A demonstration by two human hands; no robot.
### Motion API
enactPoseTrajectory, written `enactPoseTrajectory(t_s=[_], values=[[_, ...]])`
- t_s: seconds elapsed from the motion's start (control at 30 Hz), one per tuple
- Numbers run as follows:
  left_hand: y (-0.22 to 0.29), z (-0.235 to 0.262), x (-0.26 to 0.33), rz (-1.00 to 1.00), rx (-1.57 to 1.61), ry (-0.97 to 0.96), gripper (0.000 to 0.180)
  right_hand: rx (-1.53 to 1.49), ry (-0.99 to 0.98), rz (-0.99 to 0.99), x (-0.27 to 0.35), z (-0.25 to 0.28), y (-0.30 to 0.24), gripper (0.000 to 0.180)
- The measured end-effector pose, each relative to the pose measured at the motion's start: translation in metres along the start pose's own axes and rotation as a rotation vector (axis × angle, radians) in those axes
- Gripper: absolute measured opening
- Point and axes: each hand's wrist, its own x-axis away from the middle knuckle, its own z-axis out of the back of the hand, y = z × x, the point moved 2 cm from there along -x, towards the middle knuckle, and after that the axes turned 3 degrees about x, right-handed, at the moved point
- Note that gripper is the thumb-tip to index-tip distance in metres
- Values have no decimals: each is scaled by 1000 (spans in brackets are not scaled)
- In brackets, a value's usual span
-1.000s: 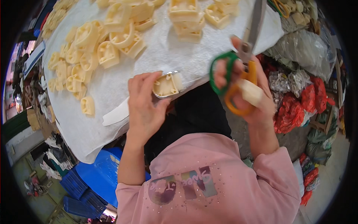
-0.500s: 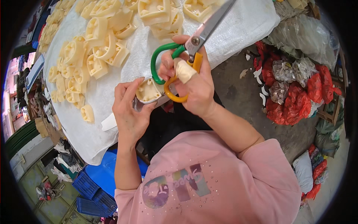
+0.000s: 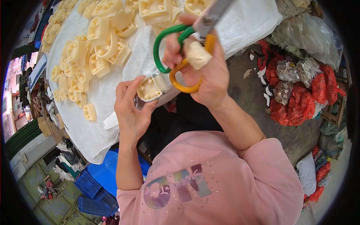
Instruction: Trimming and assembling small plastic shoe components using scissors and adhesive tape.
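My left hand [image 3: 131,108] is closed round the edge of a small cream moulded piece [image 3: 149,90], pinched between thumb and fingers. This piece is hollow with small posts inside, and a shiny silvery band runs along its rim. My right hand [image 3: 212,77] grips a pair of scissors [image 3: 205,25] with one green and one orange handle loop. Their blades point up and away to the right, slightly blurred, apart from the piece. Beige tape wraps one digit of my right hand. Many similar cream pieces [image 3: 77,52] lie heaped on the white-covered table [image 3: 101,138].
A white strip [image 3: 111,121] lies at the table's near edge. Blue plastic crates [image 3: 95,200] and a blue tub [image 3: 107,168] stand below left. On the floor at right are red plastic bags [image 3: 300,107] and clear bags of parts [image 3: 287,71].
My right hand has lifted the scissors up and to the right, away from the cream piece. More of the piece's right side now shows. My left hand has stayed nearly still.
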Motion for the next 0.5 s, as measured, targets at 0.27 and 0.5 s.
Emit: enactPoseTrajectory(t_s=[0.27,0.5], values=[[-1,0,2,-15,-5,17,56,261,-140,81,-1,-5,0,39],[-3,1,0,-38,-8,35,56,231,-187,11,-8,3,3,37]])
